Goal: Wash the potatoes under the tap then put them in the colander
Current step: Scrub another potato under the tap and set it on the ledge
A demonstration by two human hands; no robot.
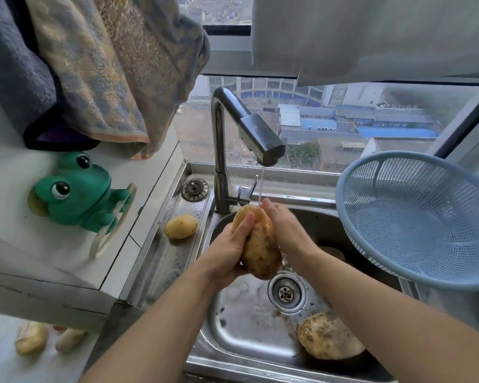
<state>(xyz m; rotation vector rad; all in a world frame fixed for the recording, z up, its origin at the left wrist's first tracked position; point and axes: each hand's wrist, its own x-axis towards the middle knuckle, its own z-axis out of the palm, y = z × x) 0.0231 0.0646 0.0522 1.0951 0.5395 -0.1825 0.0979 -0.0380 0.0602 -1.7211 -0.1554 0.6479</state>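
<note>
Over the steel sink (241,322), both hands hold one large potato (260,250) upright beneath the tap (249,128). A thin stream of water (261,186) falls onto the potato's top end. The left hand (227,252) grips it from the left, thumb curled across the front and palm underneath. The right hand (285,225) presses against its right side with fingers stretched along the skin towards the top; this hand is a little blurred.

Inside the basin, a second potato (329,337), still soiled, lies in the near right corner, partly covered by the right forearm. The drain strainer (286,293) sits in the basin floor just below the held potato. A brownish shape behind the right forearm is too hidden to identify.

A third potato (181,226) rests on the sink's left ledge, near a loose sink plug (194,189).

At the right edge of the sink stands the blue colander (415,217), tilted towards the camera, its mesh floor showing all the way across; no potato is in it yet.

On the left wall a green frog holder (78,189) has something yellowish in its mouth, and towels (94,78) hang above it.
</note>
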